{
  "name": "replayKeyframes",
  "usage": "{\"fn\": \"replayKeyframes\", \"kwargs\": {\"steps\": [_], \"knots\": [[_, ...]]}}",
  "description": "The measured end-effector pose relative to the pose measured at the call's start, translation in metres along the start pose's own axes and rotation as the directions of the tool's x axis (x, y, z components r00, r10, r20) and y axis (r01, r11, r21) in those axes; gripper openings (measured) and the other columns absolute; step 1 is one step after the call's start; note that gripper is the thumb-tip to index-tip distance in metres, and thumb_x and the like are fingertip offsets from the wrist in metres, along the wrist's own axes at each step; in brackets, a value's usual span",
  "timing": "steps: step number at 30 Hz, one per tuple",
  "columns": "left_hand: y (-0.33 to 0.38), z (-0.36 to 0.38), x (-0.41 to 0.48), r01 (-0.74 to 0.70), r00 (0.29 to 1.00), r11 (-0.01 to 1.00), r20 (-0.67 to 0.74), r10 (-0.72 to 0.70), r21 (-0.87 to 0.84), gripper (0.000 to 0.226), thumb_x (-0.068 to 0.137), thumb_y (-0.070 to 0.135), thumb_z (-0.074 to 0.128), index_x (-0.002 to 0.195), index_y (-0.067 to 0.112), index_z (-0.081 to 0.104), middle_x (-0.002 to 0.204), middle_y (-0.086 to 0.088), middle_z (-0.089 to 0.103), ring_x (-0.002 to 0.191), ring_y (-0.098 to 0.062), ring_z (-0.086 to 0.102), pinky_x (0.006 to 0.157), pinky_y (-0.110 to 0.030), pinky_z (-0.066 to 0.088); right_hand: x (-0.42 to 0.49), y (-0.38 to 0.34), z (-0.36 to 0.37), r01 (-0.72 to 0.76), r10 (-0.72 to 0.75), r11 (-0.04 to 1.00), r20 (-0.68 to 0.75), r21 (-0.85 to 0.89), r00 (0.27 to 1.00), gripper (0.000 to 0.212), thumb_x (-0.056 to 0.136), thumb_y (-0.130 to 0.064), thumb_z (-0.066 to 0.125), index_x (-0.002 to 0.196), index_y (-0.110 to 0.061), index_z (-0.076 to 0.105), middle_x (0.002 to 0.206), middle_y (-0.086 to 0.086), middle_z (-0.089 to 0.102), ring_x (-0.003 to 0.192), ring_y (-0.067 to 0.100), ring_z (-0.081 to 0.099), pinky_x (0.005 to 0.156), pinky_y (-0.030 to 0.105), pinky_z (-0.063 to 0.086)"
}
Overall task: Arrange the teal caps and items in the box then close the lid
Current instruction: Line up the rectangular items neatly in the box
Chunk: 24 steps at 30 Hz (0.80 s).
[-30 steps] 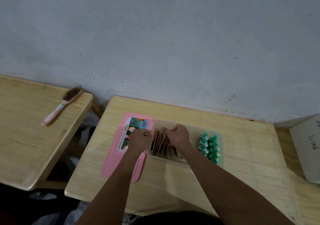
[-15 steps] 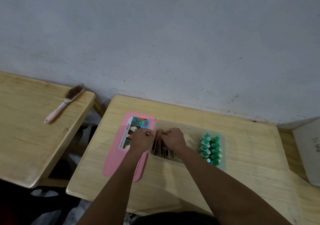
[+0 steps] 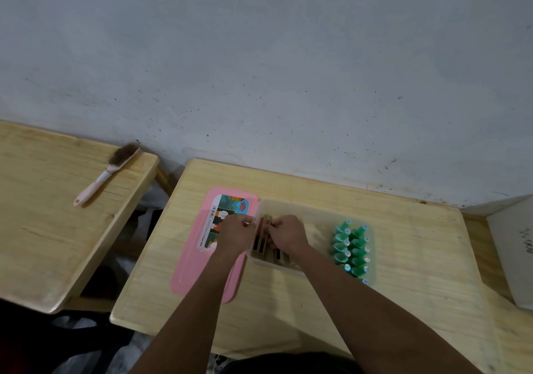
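Observation:
A translucent box point(image 3: 311, 209) sits on the wooden desk point(image 3: 418, 258). Several teal caps point(image 3: 350, 251) stand in two rows at its right end. Thin wooden-framed pieces point(image 3: 262, 236) stand on edge at its left end. My left hand point(image 3: 236, 233) and my right hand point(image 3: 287, 233) pinch these pieces from either side, pressing them together against the left wall. The pink lid point(image 3: 199, 255), with a colourful label, lies flat on the desk just left of the box, partly under my left forearm.
A second wooden desk point(image 3: 52, 223) stands to the left across a gap, with a pink-handled brush point(image 3: 108, 173) on it. A grey wall runs right behind both desks. A white board point(image 3: 516, 252) leans at the right edge.
Both hands have slid left inside the box and drawn closer together, pushing the wooden pieces from a loose spread into a tight upright stack at the left end.

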<state>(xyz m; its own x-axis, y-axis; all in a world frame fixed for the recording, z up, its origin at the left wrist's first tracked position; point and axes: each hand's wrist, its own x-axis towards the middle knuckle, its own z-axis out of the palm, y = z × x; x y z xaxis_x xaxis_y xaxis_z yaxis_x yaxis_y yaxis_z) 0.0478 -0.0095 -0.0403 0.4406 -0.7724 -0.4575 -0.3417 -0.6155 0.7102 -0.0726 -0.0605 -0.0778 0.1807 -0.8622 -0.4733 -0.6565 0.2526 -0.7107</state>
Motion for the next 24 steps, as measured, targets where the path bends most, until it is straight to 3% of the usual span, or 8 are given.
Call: {"fn": "replayKeyframes", "kwargs": {"steps": [2, 5, 9, 14, 19, 21, 24], "knots": [[0.000, 0.000, 0.000, 0.003, 1.000, 1.000, -0.003, -0.003, -0.004, 0.028, 0.090, 0.020, 0.059, 0.116, 0.011, 0.068, 0.115, -0.013, 0.068, 0.106, -0.030, 0.064, 0.089, -0.047, 0.057, -0.005, -0.002, -0.008, 0.052, -0.051, 0.998, 0.040, -0.018, 0.998, 0.021, 0.088, -0.014, 0.061, 0.084, 0.000, 0.076, 0.080, 0.020, 0.072, 0.074, 0.034, 0.069, 0.077, 0.050, 0.057], [0.000, 0.001, 0.001, -0.007, 1.000, 1.000, 0.000, 0.007, 0.003, 0.028, 0.091, 0.019, 0.059, 0.117, 0.011, 0.067, 0.115, -0.013, 0.068, 0.106, -0.029, 0.064, 0.090, -0.047, 0.056, -0.014, -0.004, -0.027, 0.101, -0.099, 0.993, 0.038, -0.058, 0.994, 0.020, 0.090, -0.010, 0.058, 0.098, -0.003, 0.076, 0.094, 0.014, 0.075, 0.084, 0.026, 0.069, 0.085, 0.036, 0.055], [-0.001, 0.001, 0.002, -0.007, 1.000, 1.000, 0.001, 0.007, 0.001, 0.028, 0.091, 0.019, 0.060, 0.117, 0.011, 0.067, 0.118, -0.013, 0.066, 0.107, -0.029, 0.064, 0.090, -0.046, 0.056, -0.019, -0.002, -0.037, 0.044, -0.053, 0.985, -0.052, -0.166, 0.997, 0.020, 0.087, -0.017, 0.058, 0.089, -0.011, 0.077, 0.088, 0.010, 0.075, 0.080, 0.023, 0.071, 0.080, 0.036, 0.058], [-0.001, 0.001, 0.002, -0.017, 1.000, 0.999, 0.000, 0.017, 0.032, 0.029, 0.092, 0.019, 0.058, 0.119, 0.011, 0.066, 0.122, -0.013, 0.064, 0.110, -0.030, 0.062, 0.091, -0.046, 0.056, -0.036, -0.001, -0.022, 0.086, -0.051, 0.867, 0.084, -0.491, 0.995, 0.025, 0.089, -0.018, 0.047, 0.101, -0.013, 0.068, 0.104, 0.007, 0.068, 0.098, 0.028, 0.065, 0.072, 0.031, 0.046], [-0.001, 0.001, 0.001, -0.048, 0.999, 0.998, -0.013, 0.049, 0.036, 0.030, 0.092, 0.016, 0.056, 0.119, 0.008, 0.066, 0.121, -0.016, 0.065, 0.109, -0.032, 0.063, 0.091, -0.047, 0.055, -0.038, 0.004, -0.019, 0.174, -0.079, 0.876, 0.222, -0.449, 0.972, 0.028, 0.088, -0.015, 0.048, 0.103, -0.016, 0.071, 0.102, 0.007, 0.071, 0.096, 0.026, 0.065, 0.073, 0.030, 0.049], [-0.001, 0.001, 0.002, -0.052, 0.999, 0.998, -0.012, 0.052, 0.040, 0.030, 0.092, 0.017, 0.056, 0.119, 0.007, 0.066, 0.121, -0.016, 0.065, 0.109, -0.032, 0.064, 0.092, -0.048, 0.055, -0.037, 0.007, -0.028, 0.156, -0.099, 0.890, 0.153, -0.429, 0.983, 0.032, 0.088, -0.017, 0.047, 0.106, -0.024, 0.072, 0.108, 0.001, 0.070, 0.100, 0.024, 0.065, 0.081, 0.032, 0.052], [-0.001, 0.002, 0.002, -0.057, 0.998, 0.997, -0.010, 0.057, 0.050, 0.030, 0.092, 0.017, 0.056, 0.119, 0.007, 0.066, 0.121, -0.015, 0.065, 0.108, -0.032, 0.064, 0.092, -0.048, 0.055, -0.038, 0.011, -0.046, 0.067, -0.102, 0.900, -0.058, -0.430, 0.993, 0.025, 0.092, -0.024, 0.050, 0.106, -0.027, 0.070, 0.110, -0.002, 0.069, 0.099, 0.022, 0.065, 0.080, 0.031, 0.049]]}}
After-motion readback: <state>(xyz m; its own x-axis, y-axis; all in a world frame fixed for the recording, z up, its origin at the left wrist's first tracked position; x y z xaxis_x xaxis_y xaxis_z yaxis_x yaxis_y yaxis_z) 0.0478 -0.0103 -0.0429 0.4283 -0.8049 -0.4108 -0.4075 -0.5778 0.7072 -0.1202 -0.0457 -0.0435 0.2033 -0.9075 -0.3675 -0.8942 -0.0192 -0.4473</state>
